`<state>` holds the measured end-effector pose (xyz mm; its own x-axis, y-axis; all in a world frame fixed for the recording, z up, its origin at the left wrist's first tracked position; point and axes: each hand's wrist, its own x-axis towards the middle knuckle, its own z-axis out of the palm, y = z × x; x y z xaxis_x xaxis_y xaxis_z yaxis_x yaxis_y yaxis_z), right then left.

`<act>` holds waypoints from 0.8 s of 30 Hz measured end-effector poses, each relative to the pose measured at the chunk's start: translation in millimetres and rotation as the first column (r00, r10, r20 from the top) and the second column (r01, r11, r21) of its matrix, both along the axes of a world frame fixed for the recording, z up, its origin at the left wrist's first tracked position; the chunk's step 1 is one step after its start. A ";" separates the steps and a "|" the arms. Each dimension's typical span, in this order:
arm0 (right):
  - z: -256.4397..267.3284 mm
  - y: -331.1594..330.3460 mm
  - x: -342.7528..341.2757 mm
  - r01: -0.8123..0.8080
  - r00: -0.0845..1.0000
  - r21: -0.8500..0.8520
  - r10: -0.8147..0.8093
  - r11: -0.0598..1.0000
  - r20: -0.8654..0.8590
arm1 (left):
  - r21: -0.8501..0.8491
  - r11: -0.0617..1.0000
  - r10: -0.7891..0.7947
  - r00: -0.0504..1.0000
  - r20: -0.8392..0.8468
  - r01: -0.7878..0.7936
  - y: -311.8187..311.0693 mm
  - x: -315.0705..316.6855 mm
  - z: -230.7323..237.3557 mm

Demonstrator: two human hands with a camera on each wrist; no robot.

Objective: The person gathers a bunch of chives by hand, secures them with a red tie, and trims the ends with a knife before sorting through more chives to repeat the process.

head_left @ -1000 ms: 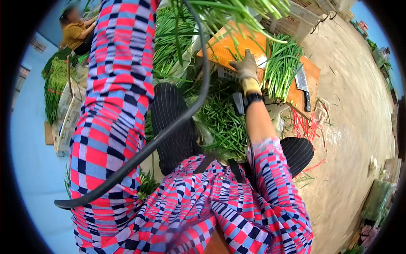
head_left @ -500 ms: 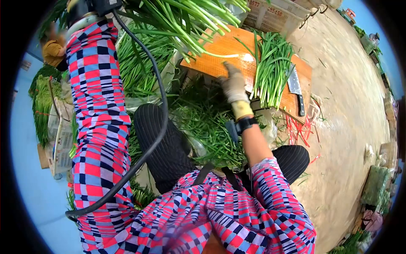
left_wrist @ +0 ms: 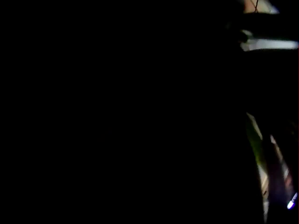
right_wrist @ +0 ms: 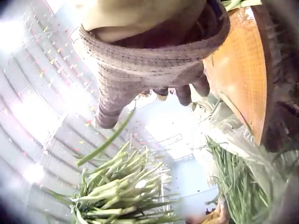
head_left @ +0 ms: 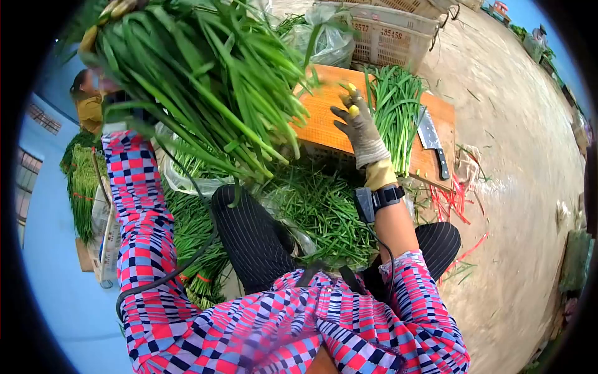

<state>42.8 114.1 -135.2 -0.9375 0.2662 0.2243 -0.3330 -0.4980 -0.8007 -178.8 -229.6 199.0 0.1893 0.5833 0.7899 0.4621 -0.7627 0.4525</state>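
Note:
My gloved left hand (head_left: 118,9), at the upper left of the head view, grips a big loose bunch of garlic chives (head_left: 205,87), stem ends pointing right and down. Leaves cover much of that hand; its wrist view is almost black. My right hand (head_left: 364,128), in a grey-brown glove, is over the orange cutting board (head_left: 321,118) with fingers apart. In the right wrist view a single chive stalk (right_wrist: 110,140) lies beside one fingertip, below the glove (right_wrist: 145,70). A second pile of chives (head_left: 395,118) lies on the board, right of this hand.
A kitchen knife (head_left: 431,137) lies at the board's right edge, with red ties (head_left: 451,202) on the floor below. Chive trimmings (head_left: 324,212) are heaped between the knees. Crates (head_left: 392,37) stand behind the board. Another person (head_left: 89,109) sits at far left.
The left hand has brought the bunch of chives down and back into fuller view. The right hand has stayed near the board, its fingers now spread wider. The head view has shifted.

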 end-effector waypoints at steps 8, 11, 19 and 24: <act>34.5 -51.2 28.8 -0.077 0.962 0.103 0.101 0.992 -0.252 | -0.060 0.961 -0.201 0.830 0.520 0.271 4.2 72.7 -31.2; 44.8 -57.5 26.1 0.197 0.940 0.361 -0.070 0.911 -0.334 | 0.034 0.956 -0.260 0.783 0.566 0.292 4.5 83.9 -48.2; 84.7 -77.3 26.3 0.018 1.000 0.044 -0.019 0.999 0.011 | 0.248 0.925 -0.377 0.784 0.494 0.288 11.1 83.5 -89.3; 83.8 -71.1 70.0 0.094 0.991 -0.520 -0.031 0.849 0.128 | 0.245 0.874 -0.484 0.720 0.496 0.419 0.3 71.2 -101.1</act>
